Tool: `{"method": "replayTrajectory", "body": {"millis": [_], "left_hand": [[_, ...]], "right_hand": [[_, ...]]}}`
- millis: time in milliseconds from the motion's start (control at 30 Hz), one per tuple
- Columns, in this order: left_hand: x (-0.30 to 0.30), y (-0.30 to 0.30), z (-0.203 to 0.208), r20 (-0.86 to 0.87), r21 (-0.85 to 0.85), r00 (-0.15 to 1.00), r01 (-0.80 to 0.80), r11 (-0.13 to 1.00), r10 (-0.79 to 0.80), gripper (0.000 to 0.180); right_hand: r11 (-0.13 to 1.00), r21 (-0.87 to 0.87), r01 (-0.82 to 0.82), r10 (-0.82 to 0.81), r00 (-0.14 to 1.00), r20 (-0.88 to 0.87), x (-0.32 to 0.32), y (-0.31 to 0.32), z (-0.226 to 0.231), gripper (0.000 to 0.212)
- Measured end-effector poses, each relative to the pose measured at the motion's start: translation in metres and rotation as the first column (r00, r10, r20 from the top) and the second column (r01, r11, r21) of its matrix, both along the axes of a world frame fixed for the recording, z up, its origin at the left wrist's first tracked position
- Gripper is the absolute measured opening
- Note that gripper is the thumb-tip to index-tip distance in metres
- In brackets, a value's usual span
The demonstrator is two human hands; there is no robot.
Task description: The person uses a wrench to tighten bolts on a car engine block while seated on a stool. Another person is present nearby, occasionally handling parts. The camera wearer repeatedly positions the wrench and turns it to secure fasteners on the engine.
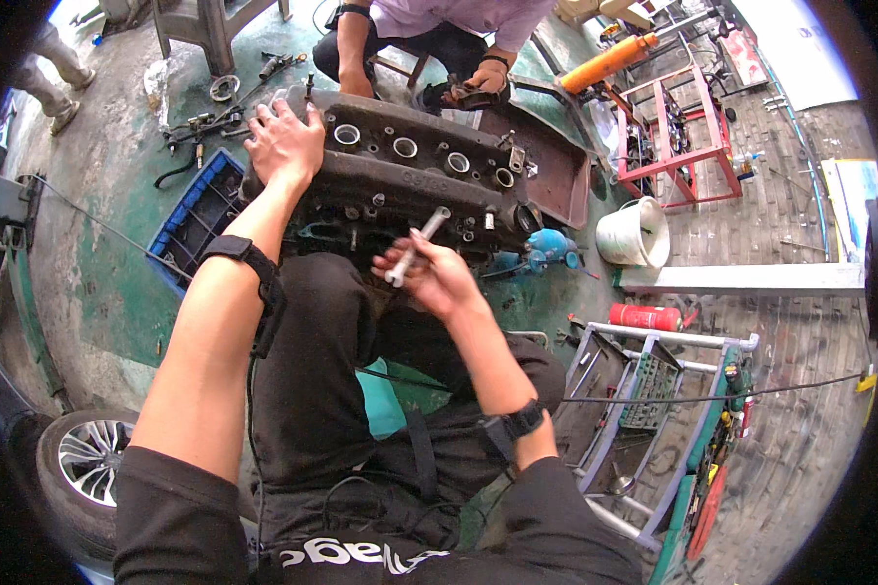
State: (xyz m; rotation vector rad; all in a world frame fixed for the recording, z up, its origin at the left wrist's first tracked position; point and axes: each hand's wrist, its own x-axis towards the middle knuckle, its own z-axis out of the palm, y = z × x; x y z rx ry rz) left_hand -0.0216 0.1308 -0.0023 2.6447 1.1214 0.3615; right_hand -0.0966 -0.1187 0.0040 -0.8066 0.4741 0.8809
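A dark, greasy engine [429,180] with a row of round holes along its valve cover sits in front of my knees. My left hand [285,146] rests on the cover's left end, fingers spread and palm down. In my right hand [434,273] I grip a silver wrench [433,225] near the cover's front edge. The wrench slants up and to the right, its open jaw at the lower end and its ring at the upper end. The fingers of that hand are slightly blurred. Studs and small fittings stick out along the engine's near side.
Across the engine another person [449,29] crouches, holding a dark part. A blue crate [200,214] lies at the left, and a blue tool [553,251] at the engine's right end. Further right are a white bucket [631,234], a red extinguisher [644,317] and a tool cart [654,390].
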Motion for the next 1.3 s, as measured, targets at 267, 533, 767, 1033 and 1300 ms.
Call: {"method": "replayTrajectory", "body": {"millis": [267, 533, 767, 1033, 1300], "left_hand": [[-0.001, 0.0, 0.001, 0.003, -0.009, 1.0, -0.002, 1.0, 0.002, 0.06], [0.0, 0.002, -0.004, 0.035, 0.015, 0.999, 0.003, 1.0, -0.003, 0.059], [0.0, 0.001, -0.002, 0.027, -0.008, 1.0, 0.01, 1.0, -0.01, 0.059], [0.0, 0.0, -0.001, 0.002, 0.002, 1.0, 0.006, 1.0, -0.006, 0.06], [0.0, 0.0, 0.0, 0.015, 0.017, 1.0, 0.007, 1.0, -0.008, 0.06]], "right_hand": [[0.99, 0.106, -0.096, 0.069, 0.968, 0.242, -0.011, 0.07, 0.017, 0.038], [0.322, -0.912, 0.254, 0.588, 0.701, 0.403, 0.007, -0.097, 0.018, 0.042], [0.245, -0.917, 0.315, 0.777, 0.502, 0.38, 0.042, -0.152, 0.028, 0.03], [0.243, -0.943, 0.227, 0.876, 0.366, 0.313, 0.064, -0.141, 0.028, 0.03], [0.222, -0.968, 0.115, 0.898, 0.363, 0.249, 0.068, -0.146, 0.032, 0.03]]}}
